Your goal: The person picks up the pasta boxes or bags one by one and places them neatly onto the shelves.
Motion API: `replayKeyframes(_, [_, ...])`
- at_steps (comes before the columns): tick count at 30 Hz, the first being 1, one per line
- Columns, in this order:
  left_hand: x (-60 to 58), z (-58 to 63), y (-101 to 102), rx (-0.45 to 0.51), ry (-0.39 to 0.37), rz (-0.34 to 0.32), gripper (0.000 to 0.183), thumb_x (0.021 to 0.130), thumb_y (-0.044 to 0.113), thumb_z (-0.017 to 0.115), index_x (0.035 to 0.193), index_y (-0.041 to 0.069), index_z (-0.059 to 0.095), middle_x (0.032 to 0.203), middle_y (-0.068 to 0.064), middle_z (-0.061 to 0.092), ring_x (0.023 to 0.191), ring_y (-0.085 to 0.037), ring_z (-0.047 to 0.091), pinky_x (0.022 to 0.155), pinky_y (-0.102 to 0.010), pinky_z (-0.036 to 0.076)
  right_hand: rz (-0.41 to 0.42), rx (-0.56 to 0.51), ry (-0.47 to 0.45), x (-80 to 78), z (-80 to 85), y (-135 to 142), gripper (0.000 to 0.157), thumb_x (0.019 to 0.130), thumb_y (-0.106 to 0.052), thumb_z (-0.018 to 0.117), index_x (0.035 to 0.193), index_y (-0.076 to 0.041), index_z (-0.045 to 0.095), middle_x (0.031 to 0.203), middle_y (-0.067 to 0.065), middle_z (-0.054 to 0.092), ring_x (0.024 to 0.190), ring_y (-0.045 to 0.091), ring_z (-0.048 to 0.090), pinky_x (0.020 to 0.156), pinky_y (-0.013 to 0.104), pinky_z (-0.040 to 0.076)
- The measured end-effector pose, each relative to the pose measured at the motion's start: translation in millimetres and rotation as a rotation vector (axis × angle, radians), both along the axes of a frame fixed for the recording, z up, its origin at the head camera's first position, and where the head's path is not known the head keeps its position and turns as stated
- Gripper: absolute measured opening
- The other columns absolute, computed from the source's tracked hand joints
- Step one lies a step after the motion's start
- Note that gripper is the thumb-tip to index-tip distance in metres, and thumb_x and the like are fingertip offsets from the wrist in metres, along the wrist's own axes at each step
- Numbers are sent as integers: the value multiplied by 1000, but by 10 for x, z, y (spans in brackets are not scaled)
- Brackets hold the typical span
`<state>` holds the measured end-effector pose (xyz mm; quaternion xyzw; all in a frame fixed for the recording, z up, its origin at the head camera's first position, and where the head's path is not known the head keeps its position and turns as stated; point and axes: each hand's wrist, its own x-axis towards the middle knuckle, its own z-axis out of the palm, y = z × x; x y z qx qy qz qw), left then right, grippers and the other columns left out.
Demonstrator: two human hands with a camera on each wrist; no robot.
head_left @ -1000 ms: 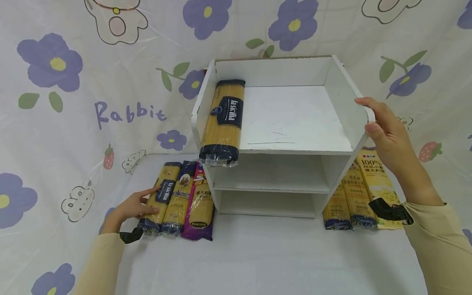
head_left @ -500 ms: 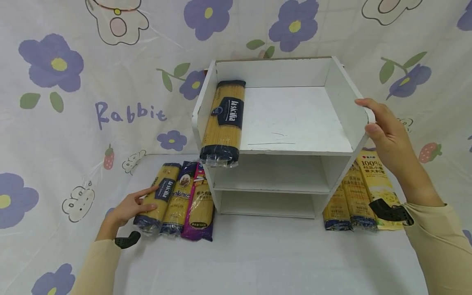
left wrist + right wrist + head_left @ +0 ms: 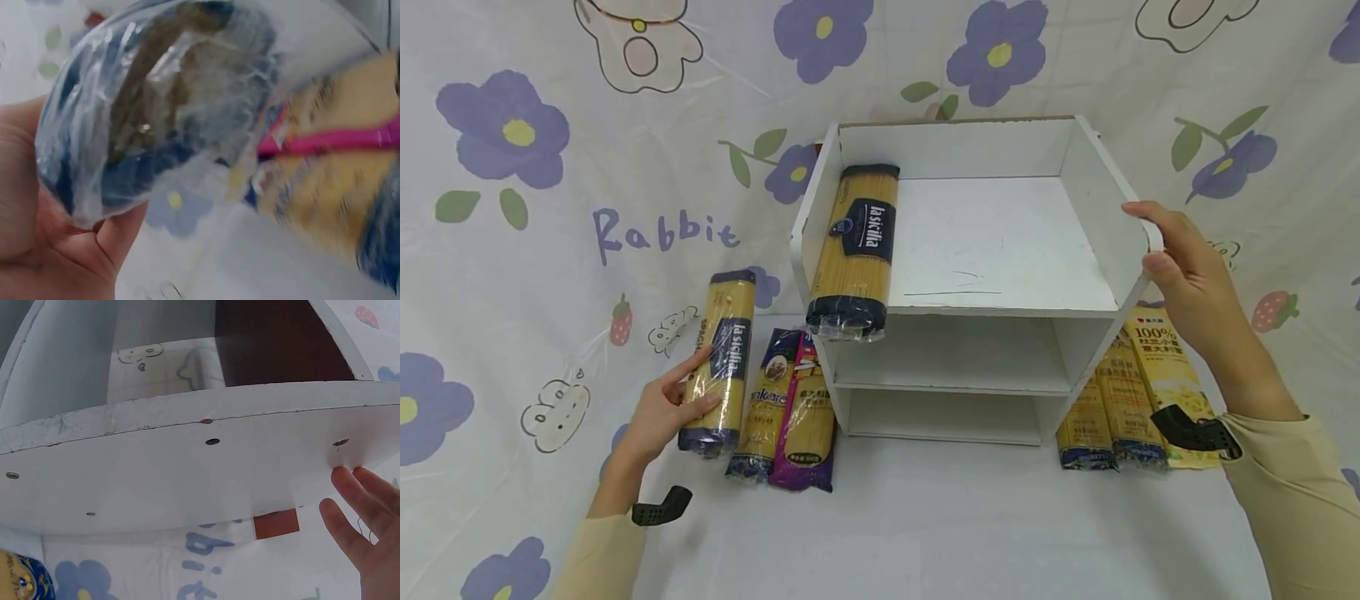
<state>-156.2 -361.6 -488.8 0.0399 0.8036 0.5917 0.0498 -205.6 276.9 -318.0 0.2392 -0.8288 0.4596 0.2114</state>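
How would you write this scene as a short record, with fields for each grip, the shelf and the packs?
Left grip: holds a Lasicilia pack
Right grip: holds the white shelf by its side edge
Top level: another Lasicilia pack, at the left
Left of shelf: blue-ended pack, magenta-edged pack
Right of shelf: three yellow packs

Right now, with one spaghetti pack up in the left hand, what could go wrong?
The left hand grips the held pack from one side, so that might twist or slip. Another pack sticks out past the top shelf's front, so a bump could tip it off. The right hand holds the white shelf unit by its side; a push might slide it.
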Motion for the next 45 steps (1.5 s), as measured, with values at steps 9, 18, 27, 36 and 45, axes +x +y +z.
replayKeyframes(9, [164,539,401,116,222,19,75,90,-4,66,154,20,36,91,4,72,80,-10,74,66,-27,61,-5,-1,-7,15,5,-8,44,105,-19,46,149,-19,46,137,-18,48,120,0,47,89,5,40])
replayKeyframes(18, [359,1130,816,214,386,7,75,85,-10,68,151,13,41,94,3,73,84,-9,75,69,-24,61,5,4,2,-2,0,12,44,105,-20,46,149,-19,45,139,-12,49,119,1,48,88,5,40])
replayKeyframes(27, [613,1677,1291,287,426,-22,76,81,-15,70,149,10,45,101,-3,74,92,-16,75,74,-28,61,12,13,12,-6,-3,7,44,105,-18,45,149,-17,44,134,-18,49,116,2,48,86,7,39])
replayKeyframes(36, [766,2088,1869,294,389,-13,74,80,-7,75,145,18,51,102,-5,74,90,-22,76,75,-33,62,5,8,2,-16,12,15,44,105,-24,46,149,-22,45,138,-11,49,117,1,48,85,7,38])
replayKeyframes(45, [719,2069,2395,274,356,-124,72,80,18,84,144,30,52,109,-13,72,84,-22,73,72,-35,62,-1,4,-23,23,25,-11,44,105,-22,45,149,-22,44,139,-11,49,118,0,48,85,6,39])
